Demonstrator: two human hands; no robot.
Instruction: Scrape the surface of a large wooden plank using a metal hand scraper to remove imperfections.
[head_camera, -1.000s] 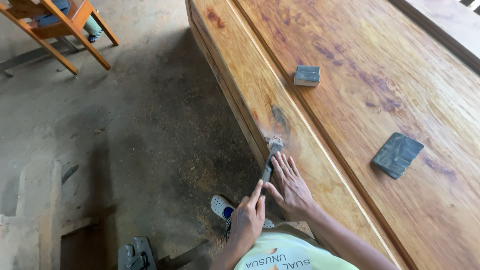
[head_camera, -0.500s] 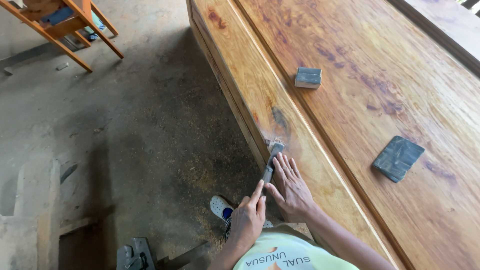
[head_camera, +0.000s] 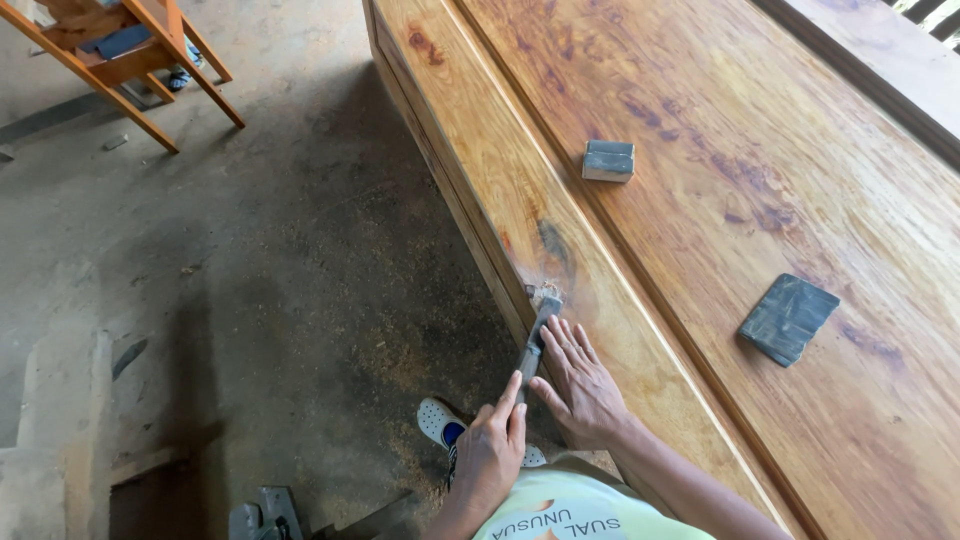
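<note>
Left hand (head_camera: 492, 452) closed round chisel (head_camera: 534, 338) handle, forefinger laid along it for steering. Right hand (head_camera: 580, 385) spread flat on slab (head_camera: 700, 200), fingers bracing the blade beside its tip at the slab's near edge. Two blocks (head_camera: 608, 160) farther in on slab, clear of the work. Open floor (head_camera: 250, 280) off the edge.

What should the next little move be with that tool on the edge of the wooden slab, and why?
Probably another short push of the tool forward along the slab's edge. Its tip sits at a pale, dusty patch beside a dark knot, the left hand grips the handle, and the right hand presses flat alongside.
</note>
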